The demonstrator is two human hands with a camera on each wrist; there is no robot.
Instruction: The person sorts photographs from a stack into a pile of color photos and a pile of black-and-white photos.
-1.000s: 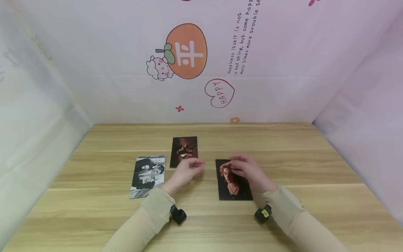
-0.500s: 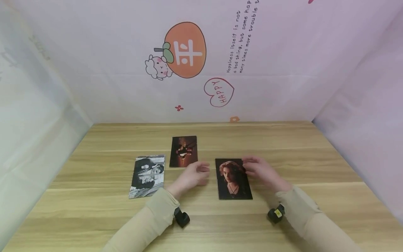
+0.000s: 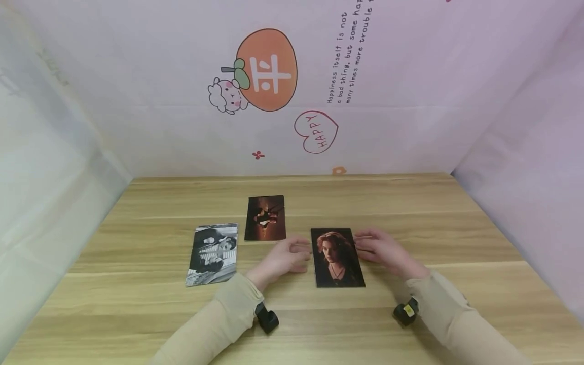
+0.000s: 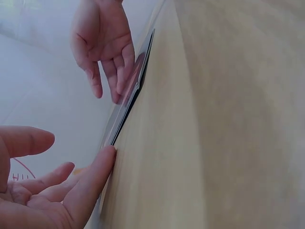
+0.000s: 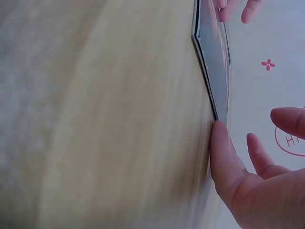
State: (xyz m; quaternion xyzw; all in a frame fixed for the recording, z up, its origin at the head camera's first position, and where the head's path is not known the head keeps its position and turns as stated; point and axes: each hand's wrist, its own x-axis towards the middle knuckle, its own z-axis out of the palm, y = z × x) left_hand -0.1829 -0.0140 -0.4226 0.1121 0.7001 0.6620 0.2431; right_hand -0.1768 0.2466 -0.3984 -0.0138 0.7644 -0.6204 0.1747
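Note:
A dark portrait photo card [image 3: 336,258] showing a person with long wavy hair lies face up on the wooden table, between the two hands. At its left edge is my left hand [image 3: 282,259], fingers loosely bent and fingertips right at the border. My right hand [image 3: 385,253] mirrors it along the right edge, with thumb apart from fingers. Seen edge-on in the left wrist view, the card [image 4: 125,107] looks like several thin layers stacked together. A fingertip also meets the card's corner [image 5: 215,90] in the right wrist view. Neither hand grips anything.
To the left lie a black-and-white photo card [image 3: 212,255] and, farther back, a dark reddish photo card [image 3: 265,218], both flat on the wooden table [image 3: 319,324]. A white printed cloth [image 3: 388,137] hangs behind the table and along both sides.
My right hand has drawn back from over the portrait card to its right edge. My left hand has shifted right, away from the reddish card, to the portrait card's left edge.

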